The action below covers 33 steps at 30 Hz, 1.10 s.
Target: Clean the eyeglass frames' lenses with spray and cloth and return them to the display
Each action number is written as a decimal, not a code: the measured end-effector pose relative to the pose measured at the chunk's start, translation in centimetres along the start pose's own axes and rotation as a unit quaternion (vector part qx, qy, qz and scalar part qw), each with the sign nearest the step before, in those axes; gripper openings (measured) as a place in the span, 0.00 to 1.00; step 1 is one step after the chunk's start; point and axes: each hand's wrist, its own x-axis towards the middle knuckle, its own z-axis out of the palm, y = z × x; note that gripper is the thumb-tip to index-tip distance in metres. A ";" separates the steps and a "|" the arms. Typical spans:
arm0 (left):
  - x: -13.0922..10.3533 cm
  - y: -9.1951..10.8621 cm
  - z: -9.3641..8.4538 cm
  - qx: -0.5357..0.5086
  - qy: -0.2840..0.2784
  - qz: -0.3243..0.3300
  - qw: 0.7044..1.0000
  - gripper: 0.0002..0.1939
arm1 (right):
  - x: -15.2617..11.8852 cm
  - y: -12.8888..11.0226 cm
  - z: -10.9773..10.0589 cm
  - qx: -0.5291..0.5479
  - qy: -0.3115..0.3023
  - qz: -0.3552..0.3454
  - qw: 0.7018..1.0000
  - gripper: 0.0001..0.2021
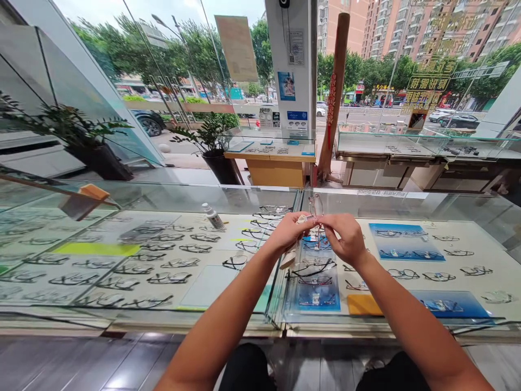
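Above the glass counter, both my hands meet around a pair of eyeglasses (316, 204) with a thin, pinkish frame, turned so that one lens points up. My left hand (291, 231) has its fingers closed at the middle of the frame, with a bit of whitish material (302, 219) showing between them. A pale tan piece, perhaps cloth, (288, 257) shows just below that hand; whether it is the same material I cannot tell. My right hand (344, 234) pinches the eyeglasses from the other side. Part of the frame is hidden behind the fingers.
Rows of eyeglasses (169, 278) lie inside the glass display case (240, 193). A small white bottle (213, 216) stands on the counter to the left, and an orange-topped block (94, 191) sits farther left. Potted plants (220, 163) and a wooden post (334, 92) stand beyond.
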 end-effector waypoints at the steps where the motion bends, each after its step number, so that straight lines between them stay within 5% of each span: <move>1: 0.0 0.0 0.0 0.002 0.000 0.005 1.000 0.32 | 0.0 -0.1 0.0 0.007 0.008 0.002 1.000 0.13; 4: -0.1 0.1 0.0 0.008 0.007 0.022 1.000 0.31 | 0.0 -0.4 0.2 0.049 0.050 0.039 0.997 0.10; 7: -0.3 0.1 0.1 0.013 0.019 0.035 0.999 0.30 | 0.2 -0.5 0.4 0.127 0.096 0.147 0.976 0.06; 11: -0.2 0.0 0.1 0.026 0.028 0.042 0.998 0.29 | 0.5 0.0 0.7 0.222 0.053 0.254 0.940 0.10; 15: -0.2 -0.2 -0.1 0.043 0.029 0.051 0.997 0.29 | 0.8 0.5 0.9 0.280 0.012 0.286 0.916 0.14; 27: -0.2 0.0 0.0 0.054 0.013 0.058 0.997 0.31 | 1.1 0.7 0.8 0.457 0.017 0.381 0.804 0.16; 33: -0.1 0.1 -0.6 0.115 0.057 0.101 0.987 0.27 | 1.1 1.1 0.6 0.470 0.015 0.393 0.790 0.13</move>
